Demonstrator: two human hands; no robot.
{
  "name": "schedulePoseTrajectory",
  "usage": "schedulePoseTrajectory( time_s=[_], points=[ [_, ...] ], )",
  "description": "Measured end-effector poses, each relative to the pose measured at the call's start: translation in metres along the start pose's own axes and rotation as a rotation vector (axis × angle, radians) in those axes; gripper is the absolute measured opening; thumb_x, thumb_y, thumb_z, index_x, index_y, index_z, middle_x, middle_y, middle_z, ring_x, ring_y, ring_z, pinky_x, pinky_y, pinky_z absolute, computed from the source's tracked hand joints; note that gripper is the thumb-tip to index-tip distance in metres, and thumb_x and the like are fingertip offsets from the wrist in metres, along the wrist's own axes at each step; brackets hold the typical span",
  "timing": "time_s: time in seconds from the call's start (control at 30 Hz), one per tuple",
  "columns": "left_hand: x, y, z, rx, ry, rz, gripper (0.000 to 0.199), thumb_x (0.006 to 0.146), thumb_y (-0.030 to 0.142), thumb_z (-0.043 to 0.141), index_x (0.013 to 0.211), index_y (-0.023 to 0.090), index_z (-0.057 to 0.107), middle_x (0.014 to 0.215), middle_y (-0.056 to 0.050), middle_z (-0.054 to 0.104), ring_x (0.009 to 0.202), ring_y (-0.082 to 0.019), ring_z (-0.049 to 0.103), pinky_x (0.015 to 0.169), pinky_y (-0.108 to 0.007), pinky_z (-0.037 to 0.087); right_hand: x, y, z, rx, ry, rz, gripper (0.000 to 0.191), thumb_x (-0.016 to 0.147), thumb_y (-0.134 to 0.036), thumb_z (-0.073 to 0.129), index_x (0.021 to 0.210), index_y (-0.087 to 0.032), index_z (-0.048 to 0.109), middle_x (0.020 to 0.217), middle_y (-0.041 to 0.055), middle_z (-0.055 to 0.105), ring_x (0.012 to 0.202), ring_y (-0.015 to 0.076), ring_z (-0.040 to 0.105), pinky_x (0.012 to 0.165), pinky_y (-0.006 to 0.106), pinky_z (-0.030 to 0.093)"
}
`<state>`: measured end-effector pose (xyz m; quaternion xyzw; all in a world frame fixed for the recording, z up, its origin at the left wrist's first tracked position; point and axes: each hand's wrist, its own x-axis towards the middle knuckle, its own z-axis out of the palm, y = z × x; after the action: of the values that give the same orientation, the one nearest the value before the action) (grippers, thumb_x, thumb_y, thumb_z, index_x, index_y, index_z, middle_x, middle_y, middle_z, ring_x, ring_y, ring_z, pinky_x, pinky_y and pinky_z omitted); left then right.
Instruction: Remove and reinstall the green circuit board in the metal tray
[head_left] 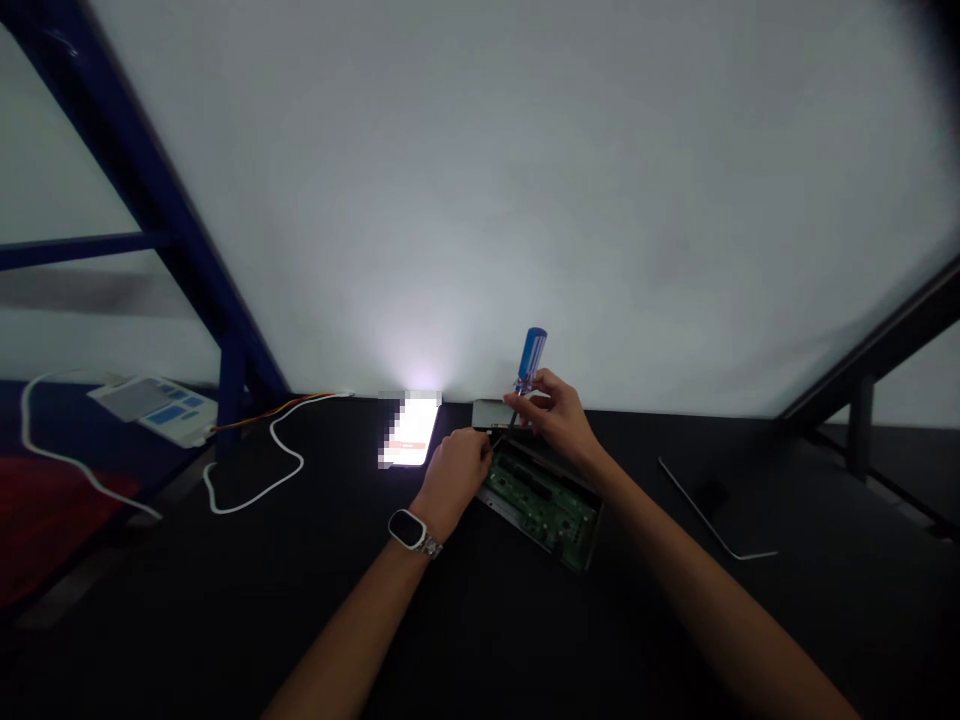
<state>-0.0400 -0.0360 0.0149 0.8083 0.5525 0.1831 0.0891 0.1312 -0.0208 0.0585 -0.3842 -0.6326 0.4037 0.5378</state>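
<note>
A screwdriver [532, 357] with a blue and clear handle stands nearly upright in my right hand [559, 415], its fingers closed near the base of the handle. Its shaft points down to the far left corner of a green circuit board [540, 498] in a shallow metal casing. My left hand [459, 470], with a watch [409, 530] on the wrist, is closed at that same corner. Its fingertips are pinched by the casing's edge, and what they hold, if anything, is too small to make out. A flat grey piece [491, 413] lies behind the casing.
A lit phone [411, 430] lies left of my left hand, near the wall. White cable [289, 483] curls across the dark table [322, 590]. A white and blue panel [161, 408] is at far left. On the right lies a bent thin metal rod [705, 520]. Blue frame bars [187, 230] rise at left.
</note>
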Motion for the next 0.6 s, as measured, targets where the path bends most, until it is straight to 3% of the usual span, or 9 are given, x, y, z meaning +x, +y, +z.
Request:
schedulePoseTrajectory(
  time_s=[0.13, 0.23, 0.33, 0.5, 0.6],
  points=[
    [-0.008, -0.001, -0.002, -0.027, -0.013, -0.005, 0.014, 0.084, 0.016, 0.054, 0.073, 0.018, 0.063, 0.082, -0.006, 0.064, 0.075, -0.018, 0.059, 0.065, -0.028, 0.038, -0.006, 0.005, 0.0, -0.133, -0.061, 0.021, 0.029, 0.081, -0.048, 0.067, 0.08, -0.019, 0.068, 0.071, 0.0021, 0.065, 0.06, 0.0147, 0.061, 0.05, 0.027, 0.05],
    [-0.018, 0.0, -0.004, -0.064, -0.009, -0.017, 0.014, 0.083, 0.015, 0.054, 0.07, 0.018, 0.06, 0.079, -0.005, 0.063, 0.072, -0.017, 0.058, 0.063, -0.028, 0.036, -0.006, -0.001, 0.003, -0.095, 0.016, -0.021, 0.031, 0.082, -0.048, 0.066, 0.08, -0.017, 0.069, 0.071, 0.0034, 0.067, 0.059, 0.015, 0.062, 0.052, 0.028, 0.053],
    [-0.032, 0.0, -0.006, -0.123, 0.011, -0.061, 0.006, 0.081, 0.015, 0.055, 0.079, 0.019, 0.059, 0.078, -0.004, 0.063, 0.069, -0.017, 0.058, 0.06, -0.027, 0.036, -0.008, -0.009, -0.001, -0.005, 0.112, -0.06, 0.032, 0.084, -0.049, 0.064, 0.078, -0.017, 0.066, 0.072, 0.004, 0.067, 0.058, 0.0148, 0.062, 0.051, 0.028, 0.053],
    [-0.056, 0.002, -0.015, -0.117, -0.016, -0.16, 0.017, 0.078, 0.013, 0.057, 0.095, 0.019, 0.056, 0.078, -0.005, 0.062, 0.065, -0.019, 0.058, 0.057, -0.029, 0.035, -0.033, 0.002, -0.033, 0.123, 0.312, -0.006, 0.033, 0.087, -0.053, 0.059, 0.083, -0.021, 0.059, 0.079, 0.0048, 0.071, 0.055, 0.0168, 0.065, 0.05, 0.03, 0.056],
    [-0.055, 0.012, -0.021, -0.052, -0.047, -0.094, 0.017, 0.081, 0.023, 0.062, 0.097, 0.019, 0.058, 0.083, -0.006, 0.063, 0.069, -0.022, 0.059, 0.059, -0.031, 0.039, -0.052, 0.022, -0.058, 0.222, 0.416, 0.063, 0.035, 0.084, -0.055, 0.062, 0.085, -0.02, 0.056, 0.074, 0.0049, 0.072, 0.055, 0.0184, 0.067, 0.048, 0.03, 0.056]
  ],
)
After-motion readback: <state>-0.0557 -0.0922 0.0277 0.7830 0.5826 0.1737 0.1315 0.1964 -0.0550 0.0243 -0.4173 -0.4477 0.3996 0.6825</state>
